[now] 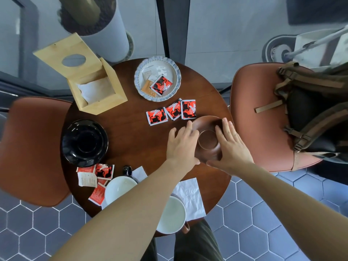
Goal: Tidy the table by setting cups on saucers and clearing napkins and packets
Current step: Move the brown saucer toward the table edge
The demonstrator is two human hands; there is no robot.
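A brown wooden saucer lies on the right side of the round wooden table. My left hand grips its left rim and my right hand grips its right rim. A black saucer sits at the table's left. Two white-lined cups stand at the near edge, one with a black handle, the other partly under my left forearm. White napkins lie beside them. Three red packets lie just beyond the brown saucer, and several more packets lie near the black saucer.
A pale scalloped plate holding packets sits at the far edge. An open wooden tissue box stands at the far left. Brown chairs flank the table; the right chair carries a backpack. A white planter stands behind.
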